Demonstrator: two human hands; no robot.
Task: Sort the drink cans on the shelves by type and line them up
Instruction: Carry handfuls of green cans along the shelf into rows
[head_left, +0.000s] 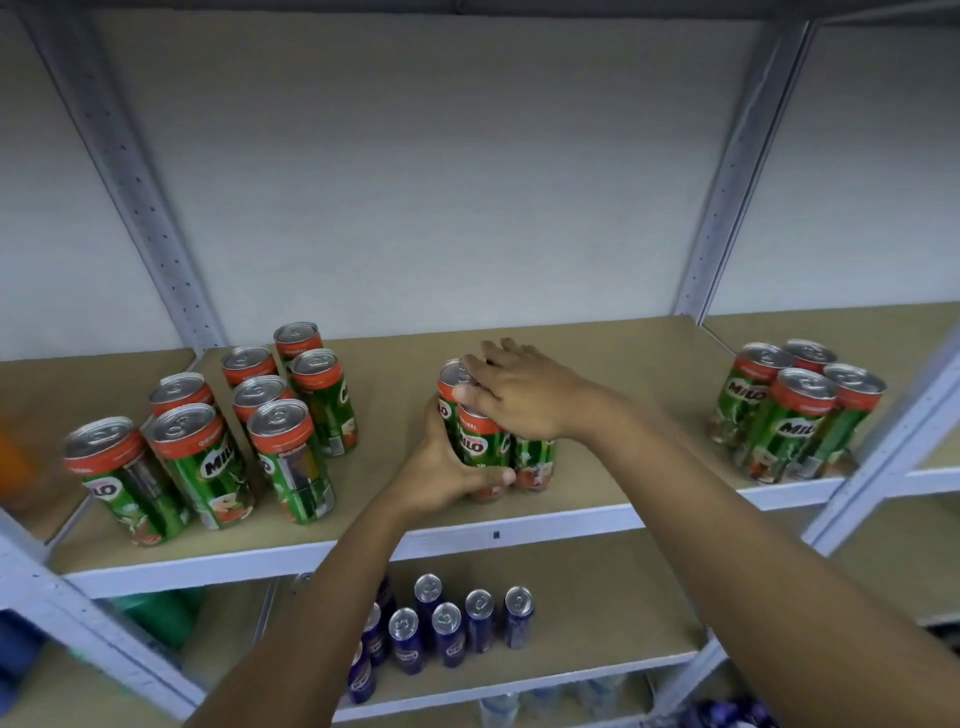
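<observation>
Green Milo cans (475, 441) between both hands (441, 467), mid-shelf.

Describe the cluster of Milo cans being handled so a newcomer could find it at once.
Start at the upper shelf with the tan board. Three groups of green Milo cans stand on it; take the middle cluster. Only this one is gripped from the front by the left hand, with the right hand resting over its tops.

Glossy metal cans (475, 447); matt, seemingly fibreboard shelf (597, 395).
</observation>
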